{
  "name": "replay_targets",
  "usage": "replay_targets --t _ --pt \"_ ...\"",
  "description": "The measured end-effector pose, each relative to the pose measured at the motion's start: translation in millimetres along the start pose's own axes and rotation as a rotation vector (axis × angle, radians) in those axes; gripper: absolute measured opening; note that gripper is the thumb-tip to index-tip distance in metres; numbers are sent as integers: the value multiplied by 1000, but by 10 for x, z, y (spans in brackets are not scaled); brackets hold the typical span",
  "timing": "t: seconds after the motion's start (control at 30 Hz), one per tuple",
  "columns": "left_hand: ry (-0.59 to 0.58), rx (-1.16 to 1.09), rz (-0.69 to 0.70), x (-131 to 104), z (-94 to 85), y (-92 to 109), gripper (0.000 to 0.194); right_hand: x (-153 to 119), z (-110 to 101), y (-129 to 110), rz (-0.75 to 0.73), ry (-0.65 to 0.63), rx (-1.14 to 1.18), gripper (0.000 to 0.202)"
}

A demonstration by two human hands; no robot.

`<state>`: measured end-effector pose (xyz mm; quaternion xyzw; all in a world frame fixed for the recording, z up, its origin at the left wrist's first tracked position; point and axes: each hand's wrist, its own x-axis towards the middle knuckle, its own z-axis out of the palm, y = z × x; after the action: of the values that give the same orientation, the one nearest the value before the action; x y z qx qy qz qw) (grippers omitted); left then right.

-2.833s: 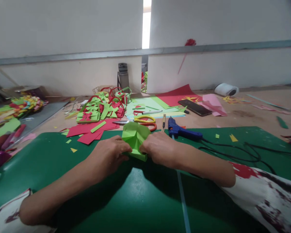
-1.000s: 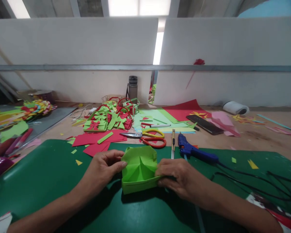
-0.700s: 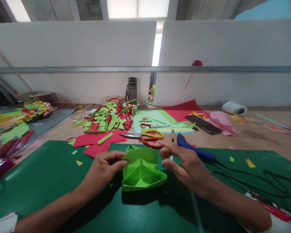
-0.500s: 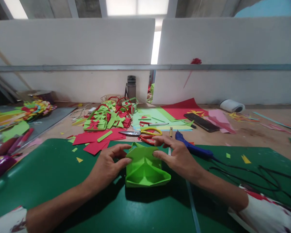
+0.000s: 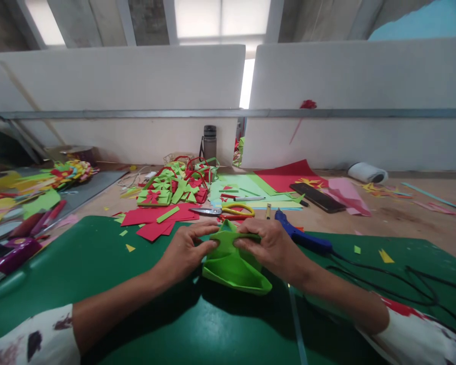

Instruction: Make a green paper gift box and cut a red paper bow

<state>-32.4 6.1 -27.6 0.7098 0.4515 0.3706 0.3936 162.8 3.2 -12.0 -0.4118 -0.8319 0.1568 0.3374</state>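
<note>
A folded green paper piece [image 5: 235, 271], shaped like an open pocket, is held tilted above the dark green mat [image 5: 137, 324]. My left hand [image 5: 188, 248] pinches its upper left edge between thumb and fingers. On the right, my right hand [image 5: 269, 248] grips the upper right edge, thumb in front and fingers curled behind. The paper's wide opening faces me, and its back side is hidden. Scissors with yellow and red handles [image 5: 237, 209] lie just beyond the hands.
A blue glue gun [image 5: 307, 241] with a black cord lies right of my right hand. Behind are red paper pieces [image 5: 154, 230], a pile of green and red folded papers [image 5: 175, 187], a phone [image 5: 319, 197] and a bottle [image 5: 210, 144].
Both hands have drawn closer together on the green paper, whose upper part is now squeezed narrower and whose lower edge slants down to the right. The camera view has shifted slightly.
</note>
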Motion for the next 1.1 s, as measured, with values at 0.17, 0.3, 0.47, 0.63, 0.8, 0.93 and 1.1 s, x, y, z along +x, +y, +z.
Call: replay_targets --t 0.17,0.3,0.47,0.63,0.8,0.93,1.1 --pt "-17 -87 17 96 33 7 31 6 -64 20 0 -25 -32 12" --pt "6 -48 38 131 54 -56 29 8 -68 64 -30 -45 -17 13" --pt "6 -26 -33 101 71 -59 20 15 -14 68 -46 10 -45 6" --pt "9 -142 -58 58 114 18 16 34 15 36 -178 47 -91 8" --pt "-56 -245 -108 48 130 47 14 29 38 45 -237 79 -119 15" --pt "-26 -233 -128 57 97 51 13 14 -31 -4 -159 127 -111 15" --pt "-34 -289 -171 83 87 42 12 28 -163 -80 40 97 -33 15"
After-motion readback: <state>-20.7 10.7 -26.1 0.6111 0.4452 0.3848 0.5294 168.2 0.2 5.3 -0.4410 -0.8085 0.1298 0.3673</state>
